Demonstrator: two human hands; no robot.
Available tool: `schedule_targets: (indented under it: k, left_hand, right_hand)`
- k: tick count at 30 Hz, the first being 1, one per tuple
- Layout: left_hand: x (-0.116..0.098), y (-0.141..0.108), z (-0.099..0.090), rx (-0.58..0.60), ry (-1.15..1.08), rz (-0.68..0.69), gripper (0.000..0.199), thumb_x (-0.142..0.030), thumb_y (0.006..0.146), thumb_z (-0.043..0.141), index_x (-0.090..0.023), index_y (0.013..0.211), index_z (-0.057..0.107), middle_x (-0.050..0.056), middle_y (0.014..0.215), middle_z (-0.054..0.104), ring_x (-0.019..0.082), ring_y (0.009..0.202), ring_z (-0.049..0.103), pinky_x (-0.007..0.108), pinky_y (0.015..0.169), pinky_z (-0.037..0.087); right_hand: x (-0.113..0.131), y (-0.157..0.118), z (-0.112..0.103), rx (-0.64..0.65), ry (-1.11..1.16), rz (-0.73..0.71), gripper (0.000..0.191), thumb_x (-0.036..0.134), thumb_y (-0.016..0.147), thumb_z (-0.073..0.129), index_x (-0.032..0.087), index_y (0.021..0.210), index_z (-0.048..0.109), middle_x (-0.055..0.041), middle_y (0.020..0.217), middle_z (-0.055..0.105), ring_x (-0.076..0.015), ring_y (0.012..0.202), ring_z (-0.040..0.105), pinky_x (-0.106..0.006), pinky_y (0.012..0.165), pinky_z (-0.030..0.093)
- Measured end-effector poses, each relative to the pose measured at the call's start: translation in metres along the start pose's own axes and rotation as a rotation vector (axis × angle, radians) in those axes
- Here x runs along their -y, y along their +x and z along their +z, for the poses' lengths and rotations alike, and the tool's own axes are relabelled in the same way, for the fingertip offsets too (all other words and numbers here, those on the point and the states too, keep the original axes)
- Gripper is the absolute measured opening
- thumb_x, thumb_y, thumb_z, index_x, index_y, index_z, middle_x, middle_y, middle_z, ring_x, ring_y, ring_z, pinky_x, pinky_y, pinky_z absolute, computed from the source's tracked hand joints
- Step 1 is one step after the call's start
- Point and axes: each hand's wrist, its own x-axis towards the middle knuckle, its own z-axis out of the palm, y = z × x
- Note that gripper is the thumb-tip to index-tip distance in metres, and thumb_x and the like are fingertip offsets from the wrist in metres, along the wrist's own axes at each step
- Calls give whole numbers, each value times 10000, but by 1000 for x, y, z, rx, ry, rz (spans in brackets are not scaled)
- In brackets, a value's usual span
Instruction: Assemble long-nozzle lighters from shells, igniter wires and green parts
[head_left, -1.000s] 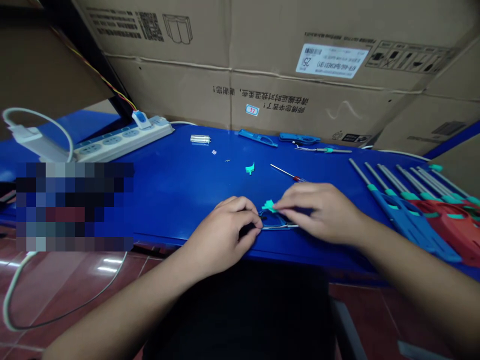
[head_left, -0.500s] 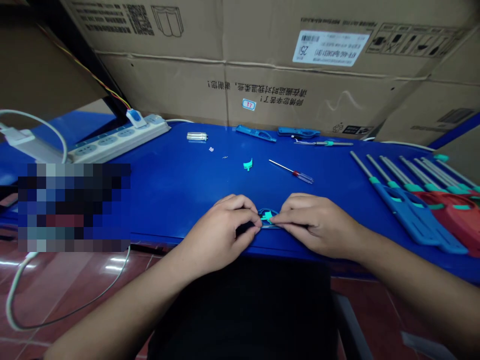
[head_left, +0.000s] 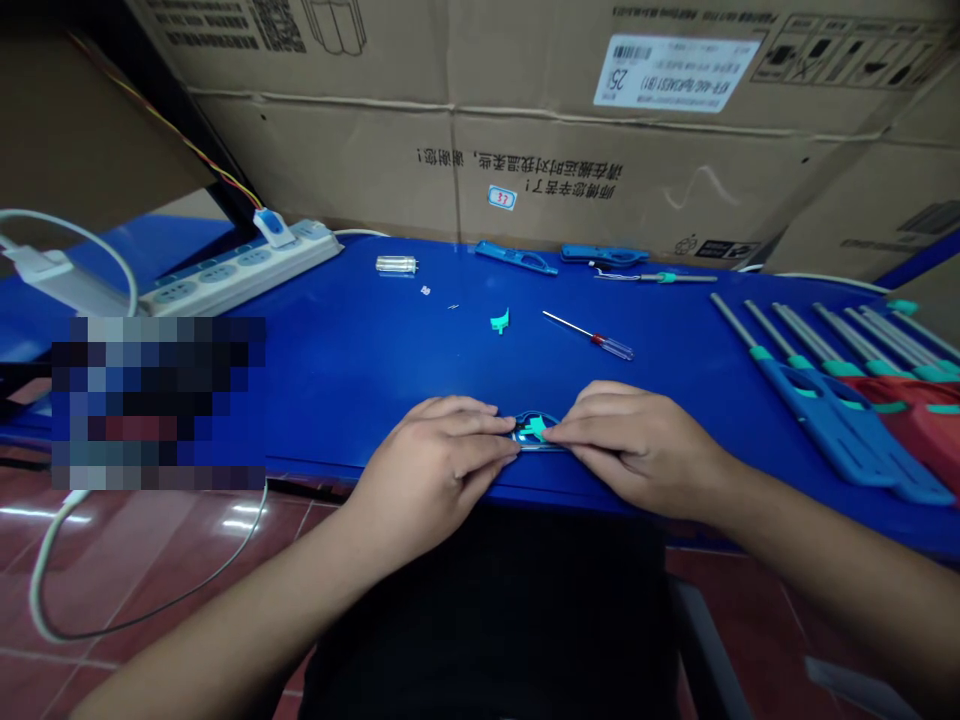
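A blue lighter casing half (head_left: 541, 414) lies at the table's front edge, between my two hands. Inside its loop sits a mint-green trigger piece (head_left: 535, 430). My left hand (head_left: 439, 465) is closed on the casing's left end, with the fingers pressed together. At the right, the fingertips of my right hand (head_left: 637, 440) pinch the trigger piece's right edge and hide the rest of the casing. Beyond my hands lie another green part (head_left: 500, 321) and a screwdriver (head_left: 592, 337) with a clear handle.
Two blue casing parts (head_left: 517, 258) (head_left: 604, 254), a metal lighter tube (head_left: 690, 278), a clear fuel tank (head_left: 396, 265) and tiny parts lie farther back. Several lighters (head_left: 817, 420) are stacked right. A power strip (head_left: 247, 268) stands left; a cardboard box (head_left: 375, 150) walls the back.
My left fingers have straightened and come together against the casing's left end. The right hand keeps its pinch at the green trigger piece. The camera view has shifted slightly.
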Motion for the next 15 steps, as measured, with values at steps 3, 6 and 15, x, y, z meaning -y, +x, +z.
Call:
schedule_targets:
  k: [3, 6, 15]
  left_hand:
    - [0, 2, 0, -4, -49, 6, 162, -200, 923, 653, -225, 1026, 776, 32, 1148, 762, 206, 1074, 692, 415, 974, 544]
    - [-1, 4, -1, 1, -60, -1, 164, -195, 925, 649, -227, 1024, 776, 30, 1145, 758, 201, 1059, 685, 407, 952, 547]
    - [0, 3, 1, -27, -61, 19, 159, -200, 923, 653, -230, 1018, 777, 36, 1115, 764, 214, 1029, 695, 417, 914, 557]
  right_hand:
    - [1, 0, 0, -26, 28, -3, 259, 104, 939, 560, 229, 1054, 756, -34, 879, 762, -150, 795, 665, -306, 753, 541]
    - [1, 0, 0, -49, 46, 4, 274, 99, 937, 564, 243, 1063, 760, -34, 904, 770, -147, 805, 680, -304, 764, 546]
    - [4, 4, -3, 12, -34, 116, 231, 144, 913, 617, 222, 1074, 762, -35, 902, 771, -167, 828, 656, -309, 752, 536]
